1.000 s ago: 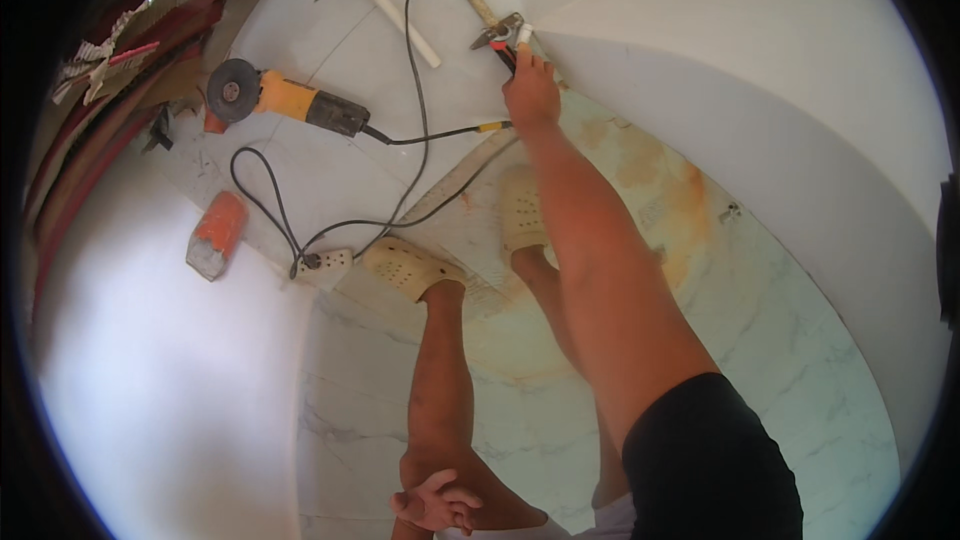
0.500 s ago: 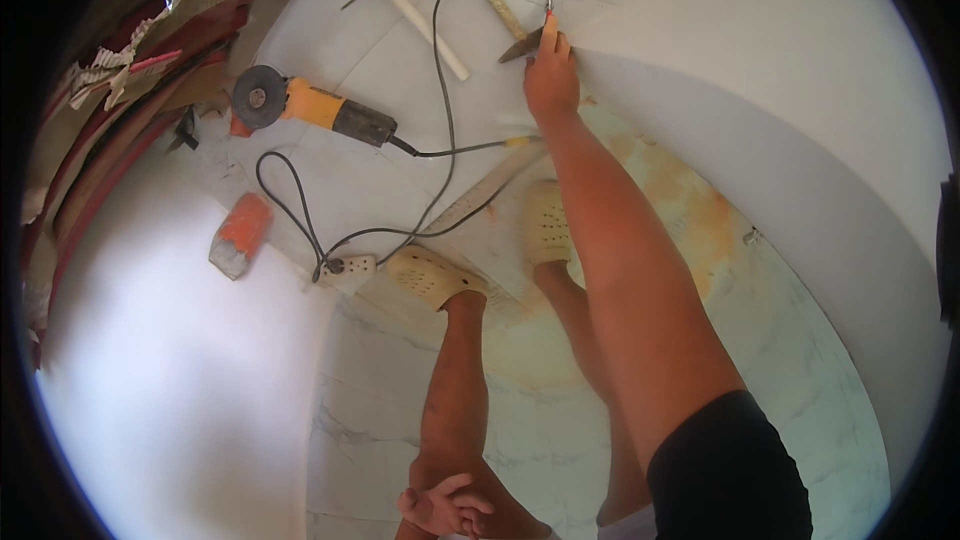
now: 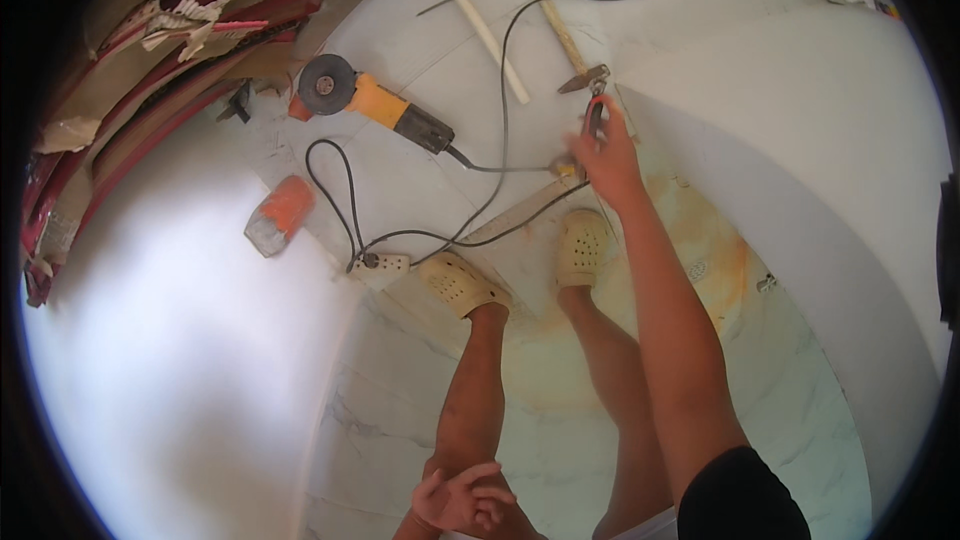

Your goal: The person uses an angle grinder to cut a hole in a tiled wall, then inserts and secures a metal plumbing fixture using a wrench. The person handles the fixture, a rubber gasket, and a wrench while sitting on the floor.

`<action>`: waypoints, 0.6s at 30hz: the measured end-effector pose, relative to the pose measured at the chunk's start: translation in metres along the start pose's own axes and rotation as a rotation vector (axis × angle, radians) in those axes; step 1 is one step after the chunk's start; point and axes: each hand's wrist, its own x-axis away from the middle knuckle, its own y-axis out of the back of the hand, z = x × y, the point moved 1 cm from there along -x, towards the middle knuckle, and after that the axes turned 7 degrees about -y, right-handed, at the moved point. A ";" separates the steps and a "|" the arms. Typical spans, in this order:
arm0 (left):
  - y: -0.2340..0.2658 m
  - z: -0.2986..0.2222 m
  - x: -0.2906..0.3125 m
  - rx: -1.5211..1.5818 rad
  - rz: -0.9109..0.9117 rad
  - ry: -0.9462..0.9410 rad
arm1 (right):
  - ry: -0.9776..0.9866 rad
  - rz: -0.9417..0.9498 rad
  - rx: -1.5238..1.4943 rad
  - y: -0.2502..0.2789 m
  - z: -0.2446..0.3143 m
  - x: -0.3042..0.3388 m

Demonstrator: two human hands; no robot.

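Note:
My right hand (image 3: 612, 165) is at the upper centre, closed around the handle of a red-and-black handled tool (image 3: 596, 116) with a shiny metal tip; its exact kind is unclear. Some of the fingers are blurred. The tool's tip is beside the head of a hammer (image 3: 550, 15) with a wooden handle, lying on the floor. A small yellow-and-grey item (image 3: 566, 167) shows just left of the hand, too blurred to name. My left hand (image 3: 460, 498) hovers by my left knee, palm up, fingers spread and holding nothing.
A yellow angle grinder (image 3: 378, 103) lies on the tiles, its cord (image 3: 505, 90) looping to a white power strip (image 3: 385, 267). Nearby are an orange-and-grey block-shaped object (image 3: 280, 216) and a white stick (image 3: 490, 45). Torn cardboard (image 3: 150, 110) is stacked far left.
The red-and-black tool has come nearer with my right hand, leaving the hammer head uncovered. The view has shifted, so the floor items appear farther right. My left hand stays open.

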 end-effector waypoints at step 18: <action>-0.052 -0.145 -0.251 -0.646 -0.078 -0.419 | 0.177 0.591 0.605 -0.028 0.166 0.201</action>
